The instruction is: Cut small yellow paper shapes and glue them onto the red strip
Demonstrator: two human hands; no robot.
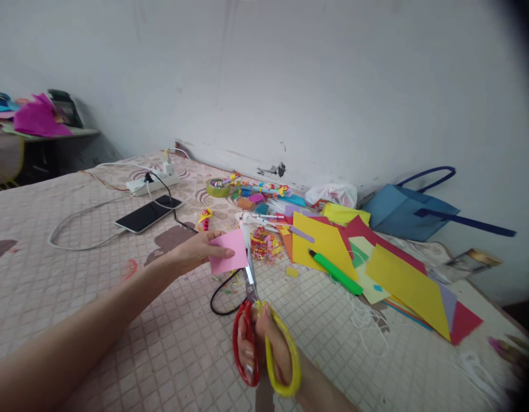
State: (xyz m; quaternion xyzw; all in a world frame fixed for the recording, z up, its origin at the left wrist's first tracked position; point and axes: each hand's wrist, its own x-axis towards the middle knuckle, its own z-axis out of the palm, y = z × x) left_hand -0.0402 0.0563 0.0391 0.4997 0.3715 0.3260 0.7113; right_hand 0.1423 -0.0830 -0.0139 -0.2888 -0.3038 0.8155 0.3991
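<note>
My left hand (196,250) pinches a small pink paper square (228,250) by its left edge and holds it up over the patterned bed cover. My right hand (264,350) has its fingers through the red and yellow handles of a pair of scissors (258,332). The metal blades (248,264) point away from me and lie along the right edge of the pink square. A heap of tiny coloured paper clippings (264,243) lies just beyond the blades.
Yellow, red and green paper sheets (376,263) are spread to the right with a green marker (335,273) on them. A blue bag (408,214) leans on the wall. A phone (147,214), power strip (153,182), cables and tape roll (217,186) lie at the left.
</note>
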